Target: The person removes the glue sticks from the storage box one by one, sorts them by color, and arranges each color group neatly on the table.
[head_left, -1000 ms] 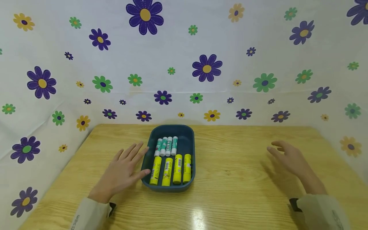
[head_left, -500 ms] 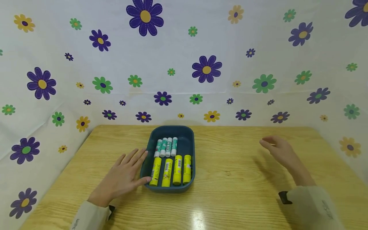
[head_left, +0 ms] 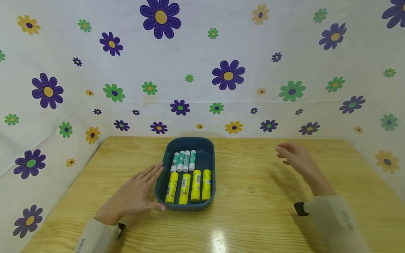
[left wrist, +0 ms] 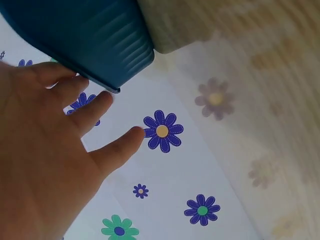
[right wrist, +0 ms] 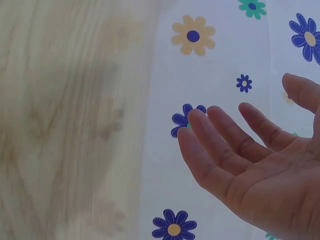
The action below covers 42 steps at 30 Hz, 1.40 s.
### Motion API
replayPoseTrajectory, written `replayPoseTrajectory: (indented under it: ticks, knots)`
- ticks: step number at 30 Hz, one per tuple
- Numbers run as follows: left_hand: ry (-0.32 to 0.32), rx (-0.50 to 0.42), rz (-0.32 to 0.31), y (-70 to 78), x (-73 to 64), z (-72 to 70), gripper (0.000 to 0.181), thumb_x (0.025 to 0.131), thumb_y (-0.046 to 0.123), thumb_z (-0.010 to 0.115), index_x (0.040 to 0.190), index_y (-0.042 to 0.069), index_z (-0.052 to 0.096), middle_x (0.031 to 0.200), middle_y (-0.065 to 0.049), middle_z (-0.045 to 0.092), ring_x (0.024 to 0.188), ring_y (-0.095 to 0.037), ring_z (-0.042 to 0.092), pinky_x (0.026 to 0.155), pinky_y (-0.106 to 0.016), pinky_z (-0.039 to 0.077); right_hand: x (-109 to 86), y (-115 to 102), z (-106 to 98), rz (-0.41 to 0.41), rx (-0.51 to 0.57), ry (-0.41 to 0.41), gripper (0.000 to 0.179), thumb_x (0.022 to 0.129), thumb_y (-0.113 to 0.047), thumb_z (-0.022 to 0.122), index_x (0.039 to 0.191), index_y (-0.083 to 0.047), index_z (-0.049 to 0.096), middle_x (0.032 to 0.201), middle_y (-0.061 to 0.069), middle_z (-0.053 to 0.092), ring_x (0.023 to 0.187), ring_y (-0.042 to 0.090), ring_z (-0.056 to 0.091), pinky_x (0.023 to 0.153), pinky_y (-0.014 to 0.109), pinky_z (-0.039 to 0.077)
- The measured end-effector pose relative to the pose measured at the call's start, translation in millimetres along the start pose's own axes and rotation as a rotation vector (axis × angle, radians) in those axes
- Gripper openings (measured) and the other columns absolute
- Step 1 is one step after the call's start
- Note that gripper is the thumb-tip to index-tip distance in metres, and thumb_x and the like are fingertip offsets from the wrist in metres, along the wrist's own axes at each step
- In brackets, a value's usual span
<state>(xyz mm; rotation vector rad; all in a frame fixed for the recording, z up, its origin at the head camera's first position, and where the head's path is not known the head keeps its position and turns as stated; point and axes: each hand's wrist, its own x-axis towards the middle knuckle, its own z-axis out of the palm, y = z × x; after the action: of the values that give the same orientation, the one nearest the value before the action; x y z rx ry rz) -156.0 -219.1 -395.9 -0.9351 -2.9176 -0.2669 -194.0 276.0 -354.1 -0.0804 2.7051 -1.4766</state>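
A dark blue plastic tray (head_left: 209, 147) sits on the table left of centre. Inside it lie several yellow glue sticks (head_left: 195, 186) along the near half and several smaller white-and-teal glue sticks (head_left: 186, 161) behind them. My left hand (head_left: 133, 196) is at the tray's left side, its fingers straight; in the left wrist view the fingertips meet the tray's rim (left wrist: 70, 67). Over the right part of the table hovers my right hand (head_left: 299, 161), holding nothing. The right wrist view shows that hand (right wrist: 265, 175) with the palm visible and the fingers loosely bent.
A wooden table (head_left: 253, 211) spans the view. White cloth (head_left: 196, 52) printed with flowers closes off the back and both sides. A black band (head_left: 300, 209) shows at the right sleeve.
My right hand has moved left across the table, toward the tray. The left thumb has dropped to the tray's near-left corner, and the left fingers have drawn closer together. The tray stays put.
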Motion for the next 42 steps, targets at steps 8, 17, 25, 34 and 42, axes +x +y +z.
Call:
replayPoseTrajectory:
  ticks: [8,17,25,34,42]
  knots:
    - [0.056,-0.014,0.065,-3.5,3.9,-3.6,0.11,0.075,0.063,0.081,0.151,-0.006,0.041,0.16,-0.018,0.036,0.141,-0.044,0.04,0.108,-0.063,0.038,11.3,-20,14,-0.006,0.059,-0.022,0.064,0.108,-0.041,0.047,0.144,0.012,0.041,0.143,0.034,0.048,0.128,0.047,0.051,0.106,0.055,0.044]
    - [0.056,-0.023,0.063,-1.4,8.0,-3.4,0.112,0.07,0.056,0.089,0.151,-0.005,0.042,0.16,-0.017,0.037,0.14,-0.043,0.041,0.108,-0.065,0.037,26.2,-43,35,-0.016,0.205,-0.093,0.055,0.109,-0.035,0.047,0.142,0.01,0.042,0.142,0.03,0.051,0.129,0.044,0.053,0.106,0.049,0.046]
    - [0.054,-0.053,0.06,-1.5,5.2,-3.3,0.112,0.069,0.051,0.091,0.151,-0.006,0.041,0.16,-0.019,0.036,0.14,-0.046,0.04,0.107,-0.067,0.036,39.4,-66,56,0.007,0.315,-0.178,0.054,0.109,-0.032,0.048,0.142,0.01,0.042,0.142,0.03,0.05,0.129,0.043,0.054,0.107,0.048,0.046]
    - [0.061,-0.053,0.071,-1.9,6.5,0.8,0.115,0.069,0.049,0.092,0.152,-0.008,0.037,0.161,-0.02,0.032,0.141,-0.046,0.039,0.108,-0.065,0.036,56.6,-83,78,0.033,0.416,-0.216,0.051,0.108,-0.028,0.049,0.142,0.009,0.043,0.138,0.029,0.055,0.126,0.045,0.055,0.104,0.047,0.049]
    - [0.055,-0.04,0.054,-3.2,5.6,2.9,0.116,0.07,0.051,0.091,0.153,-0.006,0.036,0.162,-0.019,0.031,0.142,-0.044,0.038,0.11,-0.064,0.035,67.0,-105,100,0.098,0.513,-0.229,0.05,0.108,-0.028,0.051,0.143,0.007,0.043,0.14,0.03,0.053,0.126,0.045,0.056,0.103,0.05,0.049]
